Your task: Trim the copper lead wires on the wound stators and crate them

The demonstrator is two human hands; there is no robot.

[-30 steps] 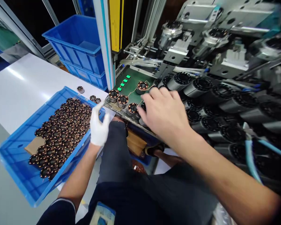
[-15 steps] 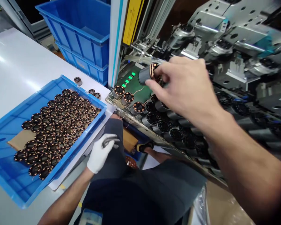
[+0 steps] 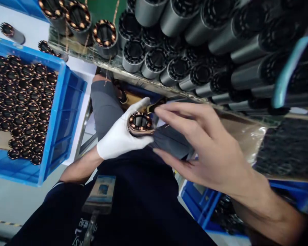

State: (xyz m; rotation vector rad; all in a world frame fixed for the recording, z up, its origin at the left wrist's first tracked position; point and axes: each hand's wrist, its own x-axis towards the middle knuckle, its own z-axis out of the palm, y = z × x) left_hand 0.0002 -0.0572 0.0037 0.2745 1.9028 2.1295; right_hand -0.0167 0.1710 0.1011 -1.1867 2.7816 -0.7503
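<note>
A wound motor stator (image 3: 141, 131), with copper coils around its dark top ring, sits in my white-gloved left hand (image 3: 120, 136). The thumb and fingers of that hand curl round its sides, above my lap. Just to its right is my bare right hand (image 3: 207, 147), its thumb and fingers spread apart with nothing between them. The fingertips are close to the stator, and I cannot tell if they touch it. Along the bench edge stand copper-wound stators (image 3: 105, 38) on the left and unwound black-and-grey stator cores (image 3: 135, 56) in rows to the right.
On the white table at left, a blue tray (image 3: 59, 126) holds many wound stators. A lone stator (image 3: 12, 33) lies behind it. Loose copper wires (image 3: 107, 70) hang over the bench edge (image 3: 97, 62). Blue bins (image 3: 204, 205) with dark parts stand low at the right.
My right hand has come down from the machine side toward my lap. The stator it held is now in my left hand, and the right fingers have opened. The view has shifted.
</note>
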